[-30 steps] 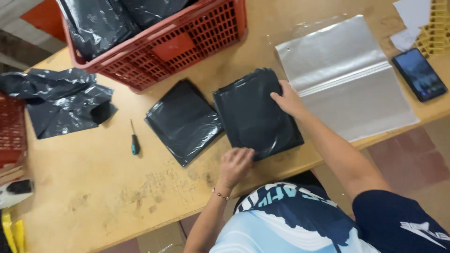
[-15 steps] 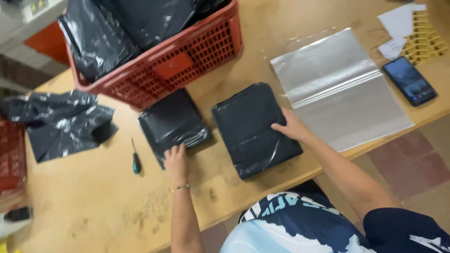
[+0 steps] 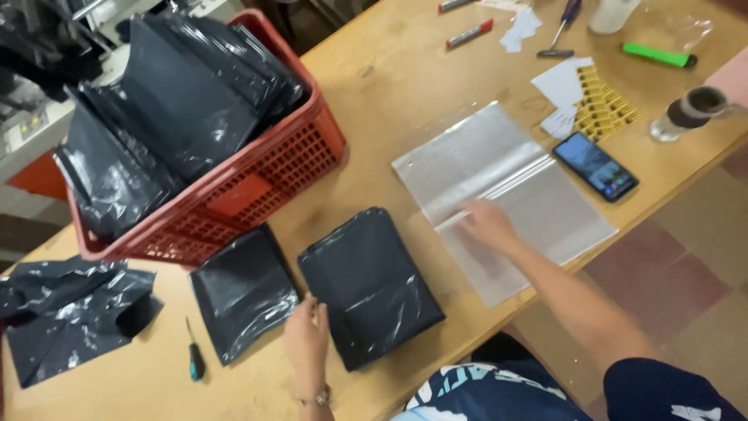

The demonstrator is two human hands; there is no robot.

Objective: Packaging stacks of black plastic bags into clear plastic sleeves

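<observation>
My left hand (image 3: 308, 339) rests loose-fingered against the near left edge of the black packet (image 3: 368, 284), its long axis running away from me, while my right hand (image 3: 485, 224), farther off, lies flat on the clear bag (image 3: 545, 203).

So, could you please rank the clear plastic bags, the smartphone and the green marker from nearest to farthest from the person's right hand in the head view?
From the right hand:
1. Clear plastic bags: directly under the hand, touching.
2. Smartphone: to the hand's right, beside the bags.
3. Green marker: far corner of the table, beyond the phone.
</observation>
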